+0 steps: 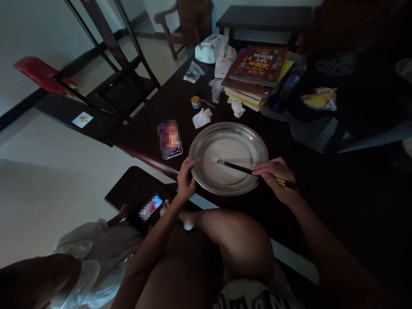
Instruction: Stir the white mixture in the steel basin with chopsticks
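Note:
A round metal plate (206, 141) holding a pale, flat layer sits near the front edge of a dark table (161, 103). My left hand (186, 178) grips the plate's near left rim. My right hand (277, 178) is closed on dark chopsticks (234, 167), whose tips rest on the pale layer near the plate's middle.
A phone (170, 139) lies left of the plate, with crumpled tissue (202, 117) and a small jar (195, 101) behind. A stack of books (255, 75) and plastic bags (210, 48) stand further back. Another person in white holds a lit phone (150, 208) at lower left. Chairs stand beyond.

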`<state>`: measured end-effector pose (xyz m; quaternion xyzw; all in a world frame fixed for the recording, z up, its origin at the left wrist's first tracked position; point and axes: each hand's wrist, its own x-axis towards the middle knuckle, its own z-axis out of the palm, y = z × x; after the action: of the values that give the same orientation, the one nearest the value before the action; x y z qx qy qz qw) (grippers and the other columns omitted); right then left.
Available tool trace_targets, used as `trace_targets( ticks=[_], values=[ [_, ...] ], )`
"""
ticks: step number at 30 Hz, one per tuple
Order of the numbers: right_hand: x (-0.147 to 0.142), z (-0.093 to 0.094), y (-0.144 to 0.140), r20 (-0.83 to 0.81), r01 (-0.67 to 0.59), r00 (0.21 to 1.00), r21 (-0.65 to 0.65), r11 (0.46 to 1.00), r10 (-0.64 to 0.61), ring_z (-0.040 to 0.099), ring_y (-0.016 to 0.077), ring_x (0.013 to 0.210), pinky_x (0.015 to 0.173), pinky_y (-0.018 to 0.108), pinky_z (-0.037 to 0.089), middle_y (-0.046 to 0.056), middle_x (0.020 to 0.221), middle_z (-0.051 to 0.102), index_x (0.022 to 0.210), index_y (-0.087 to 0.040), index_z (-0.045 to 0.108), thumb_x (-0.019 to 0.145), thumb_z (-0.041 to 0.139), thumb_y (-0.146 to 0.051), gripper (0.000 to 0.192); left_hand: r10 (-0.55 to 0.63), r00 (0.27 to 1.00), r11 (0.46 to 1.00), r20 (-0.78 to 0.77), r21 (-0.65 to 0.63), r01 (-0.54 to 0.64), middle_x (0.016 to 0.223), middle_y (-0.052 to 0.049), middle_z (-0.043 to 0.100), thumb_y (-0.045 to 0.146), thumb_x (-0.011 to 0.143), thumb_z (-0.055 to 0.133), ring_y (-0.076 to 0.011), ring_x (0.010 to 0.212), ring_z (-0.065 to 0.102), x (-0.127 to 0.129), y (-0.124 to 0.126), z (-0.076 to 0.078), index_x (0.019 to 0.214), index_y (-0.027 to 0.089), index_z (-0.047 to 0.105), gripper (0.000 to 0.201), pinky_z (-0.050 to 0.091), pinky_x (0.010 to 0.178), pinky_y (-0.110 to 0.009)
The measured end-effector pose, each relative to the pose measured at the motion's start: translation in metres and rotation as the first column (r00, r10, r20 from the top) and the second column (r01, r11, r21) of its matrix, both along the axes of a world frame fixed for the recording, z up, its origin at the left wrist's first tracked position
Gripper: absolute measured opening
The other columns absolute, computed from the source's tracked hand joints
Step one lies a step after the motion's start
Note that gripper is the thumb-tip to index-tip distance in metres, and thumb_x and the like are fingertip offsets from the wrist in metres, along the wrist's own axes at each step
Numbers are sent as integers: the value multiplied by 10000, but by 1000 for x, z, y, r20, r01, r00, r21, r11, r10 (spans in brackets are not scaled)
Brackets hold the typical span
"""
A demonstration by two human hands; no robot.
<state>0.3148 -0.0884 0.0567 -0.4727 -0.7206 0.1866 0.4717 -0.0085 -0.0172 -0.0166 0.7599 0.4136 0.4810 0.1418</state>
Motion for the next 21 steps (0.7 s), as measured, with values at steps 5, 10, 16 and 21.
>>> trace_targets(
  ticks=[5, 10, 16, 21],
  values=[
    [2, 1, -1, -96, 127, 987, 9, 992, -126, 690, 213, 842, 756, 423, 499, -13, 870, 817, 955, -329, 792, 1034, 491, -298, 313, -15, 1000, 1000, 13, 21, 14, 1290, -120, 679, 470, 1027, 486, -249, 1228, 654, 0, 0, 1, 1294, 239, 637, 384, 556, 1005, -412],
    [0, -1, 0, -18, 8, 1000, 4, 1000, -8, 723, 202, 872, 790, 428, 499, -24, 988, 833, 1005, -333, 780, 1009, 560, -298, 223, 27, 999, 999, -34, -20, -28, 1277, -136, 686, 516, 1029, 448, -253, 1219, 660, 0, -1, 1, 1260, 217, 648, 428, 563, 995, -421],
    [2, 1, -1, -86, 135, 987, 15, 991, -134, 691, 224, 828, 753, 445, 509, -11, 861, 817, 945, -340, 788, 1031, 491, -323, 309, 19, 999, 1000, -26, -17, -20, 1270, -138, 693, 492, 1024, 459, -258, 1217, 663, 0, -1, 1, 1258, 213, 647, 410, 564, 999, -431],
    [0, 1, 0, 1, 15, 1000, 3, 1000, -15, 727, 204, 875, 810, 443, 501, -21, 977, 834, 987, -328, 778, 1018, 542, -310, 239, 26, 999, 1000, -26, -13, -27, 1269, -136, 693, 475, 1023, 463, -254, 1219, 662, 0, -1, 1, 1257, 214, 645, 395, 564, 994, -423]
  ],
)
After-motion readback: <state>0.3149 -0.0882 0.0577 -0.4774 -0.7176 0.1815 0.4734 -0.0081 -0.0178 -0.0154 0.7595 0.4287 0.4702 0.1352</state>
